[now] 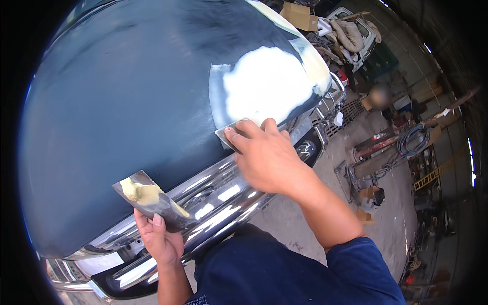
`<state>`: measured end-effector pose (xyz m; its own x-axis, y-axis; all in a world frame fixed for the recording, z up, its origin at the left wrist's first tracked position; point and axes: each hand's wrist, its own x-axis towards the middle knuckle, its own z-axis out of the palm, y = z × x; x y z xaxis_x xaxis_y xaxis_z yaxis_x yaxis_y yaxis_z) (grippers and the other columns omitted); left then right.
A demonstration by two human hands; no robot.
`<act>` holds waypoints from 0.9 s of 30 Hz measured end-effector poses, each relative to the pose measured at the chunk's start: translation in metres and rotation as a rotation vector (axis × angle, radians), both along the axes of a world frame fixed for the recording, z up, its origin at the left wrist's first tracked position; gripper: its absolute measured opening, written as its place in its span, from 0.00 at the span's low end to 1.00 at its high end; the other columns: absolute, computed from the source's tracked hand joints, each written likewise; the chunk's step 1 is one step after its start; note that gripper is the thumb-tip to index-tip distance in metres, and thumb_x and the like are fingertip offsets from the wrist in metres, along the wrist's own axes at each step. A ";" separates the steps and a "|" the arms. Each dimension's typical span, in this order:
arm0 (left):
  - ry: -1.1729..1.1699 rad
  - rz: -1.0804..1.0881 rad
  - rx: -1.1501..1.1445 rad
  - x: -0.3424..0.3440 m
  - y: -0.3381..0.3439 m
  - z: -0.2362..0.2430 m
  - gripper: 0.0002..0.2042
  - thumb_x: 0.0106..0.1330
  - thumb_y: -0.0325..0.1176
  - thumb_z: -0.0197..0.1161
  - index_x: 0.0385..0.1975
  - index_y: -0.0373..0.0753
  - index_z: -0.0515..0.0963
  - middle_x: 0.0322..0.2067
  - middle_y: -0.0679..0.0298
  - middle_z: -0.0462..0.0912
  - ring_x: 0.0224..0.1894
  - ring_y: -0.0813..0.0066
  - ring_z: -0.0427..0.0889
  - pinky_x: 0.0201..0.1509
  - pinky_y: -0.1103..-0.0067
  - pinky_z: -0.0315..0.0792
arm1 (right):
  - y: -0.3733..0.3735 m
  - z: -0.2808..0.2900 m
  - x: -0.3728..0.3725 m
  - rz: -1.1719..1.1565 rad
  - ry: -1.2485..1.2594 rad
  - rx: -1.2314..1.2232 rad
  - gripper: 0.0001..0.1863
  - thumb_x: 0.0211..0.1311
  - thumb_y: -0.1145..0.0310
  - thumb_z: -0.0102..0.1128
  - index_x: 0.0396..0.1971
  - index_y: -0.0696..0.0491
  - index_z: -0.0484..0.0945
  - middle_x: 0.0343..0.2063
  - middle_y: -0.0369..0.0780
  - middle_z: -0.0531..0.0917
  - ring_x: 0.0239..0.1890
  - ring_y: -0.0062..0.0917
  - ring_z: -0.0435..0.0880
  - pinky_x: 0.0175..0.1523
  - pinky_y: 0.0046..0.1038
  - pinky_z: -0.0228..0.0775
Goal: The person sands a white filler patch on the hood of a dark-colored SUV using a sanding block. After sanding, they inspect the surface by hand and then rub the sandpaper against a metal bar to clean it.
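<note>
My left hand (160,235) grips a dark, flat mixing board (170,216) from below, thumb on top. A lump of pale yellow body filler (142,192) is smeared along that board. Pressed down by the fingers of my right hand (272,155), a thin spreader (222,136) touches the front edge of a dark blue car hood (117,112); part of the spreader lies hidden under the hand. Just beyond it is a big whitish patch (269,81) on the hood, with a paler strip (218,96) along its left side.
A chrome grille and bumper (223,213) run between me and the hood. To the right, a coiled hose (413,141) hangs by a red metal bar. Cardboard boxes (300,15) and a white vehicle part (358,40) stand at the far right. Another person, blurred, is farther back.
</note>
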<state>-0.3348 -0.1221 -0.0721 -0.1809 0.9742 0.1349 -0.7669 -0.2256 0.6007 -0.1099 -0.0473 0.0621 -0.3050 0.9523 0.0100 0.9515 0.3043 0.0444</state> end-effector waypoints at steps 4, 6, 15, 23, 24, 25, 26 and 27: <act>0.009 0.005 -0.006 -0.001 -0.001 -0.002 0.24 0.68 0.22 0.49 0.64 0.35 0.55 0.59 0.57 0.68 0.59 0.69 0.70 0.65 0.71 0.64 | -0.024 -0.027 0.003 0.028 0.049 0.130 0.24 0.56 0.67 0.55 0.55 0.52 0.74 0.52 0.41 0.73 0.46 0.43 0.70 0.39 0.44 0.66; 0.021 0.013 -0.022 -0.001 -0.002 -0.003 0.25 0.67 0.22 0.51 0.64 0.35 0.56 0.59 0.57 0.68 0.60 0.68 0.70 0.65 0.70 0.63 | -0.032 -0.039 0.004 0.030 0.079 0.196 0.25 0.55 0.67 0.56 0.55 0.52 0.74 0.54 0.41 0.72 0.46 0.43 0.69 0.40 0.44 0.66; 0.097 0.043 -0.083 -0.003 0.000 -0.004 0.27 0.65 0.23 0.56 0.64 0.35 0.57 0.59 0.58 0.69 0.60 0.66 0.69 0.67 0.68 0.61 | -0.056 -0.065 0.011 -0.061 0.171 0.252 0.26 0.54 0.64 0.59 0.56 0.49 0.73 0.58 0.40 0.70 0.50 0.45 0.68 0.45 0.45 0.65; 0.157 -0.002 -0.024 -0.001 -0.002 -0.004 0.25 0.68 0.22 0.50 0.65 0.35 0.56 0.59 0.57 0.68 0.60 0.68 0.70 0.66 0.70 0.63 | -0.028 -0.044 0.038 -0.273 0.342 0.213 0.25 0.58 0.64 0.56 0.57 0.50 0.72 0.54 0.41 0.71 0.49 0.44 0.69 0.47 0.48 0.68; 0.162 -0.007 -0.019 -0.002 -0.002 -0.003 0.25 0.68 0.22 0.50 0.65 0.35 0.55 0.59 0.57 0.68 0.60 0.68 0.70 0.66 0.70 0.63 | -0.026 -0.046 0.033 -0.279 0.351 0.178 0.25 0.58 0.64 0.56 0.57 0.50 0.71 0.54 0.40 0.71 0.49 0.43 0.69 0.47 0.48 0.68; 0.166 -0.009 -0.015 -0.001 -0.003 -0.002 0.25 0.68 0.22 0.50 0.65 0.35 0.55 0.59 0.57 0.68 0.60 0.68 0.70 0.66 0.70 0.63 | -0.032 -0.048 0.020 -0.271 0.324 0.169 0.26 0.58 0.64 0.55 0.58 0.52 0.71 0.53 0.42 0.70 0.48 0.45 0.69 0.47 0.49 0.68; 0.170 -0.012 -0.011 -0.001 -0.003 -0.001 0.25 0.68 0.22 0.50 0.65 0.35 0.55 0.59 0.57 0.68 0.60 0.68 0.70 0.66 0.70 0.63 | -0.040 -0.052 0.009 -0.237 0.317 0.156 0.26 0.59 0.64 0.55 0.58 0.53 0.70 0.53 0.44 0.69 0.48 0.46 0.68 0.47 0.50 0.68; 0.165 -0.002 -0.025 0.000 -0.004 0.000 0.25 0.68 0.22 0.50 0.65 0.35 0.55 0.59 0.57 0.68 0.59 0.68 0.70 0.66 0.70 0.63 | -0.046 -0.055 0.001 -0.221 0.322 0.141 0.26 0.58 0.65 0.55 0.58 0.54 0.70 0.54 0.44 0.69 0.48 0.47 0.68 0.46 0.50 0.68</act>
<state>-0.3345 -0.1260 -0.0725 -0.1567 0.9780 0.1380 -0.6577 -0.2076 0.7241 -0.1085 -0.0932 0.0072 -0.0538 0.9769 0.2069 0.9653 0.1039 -0.2396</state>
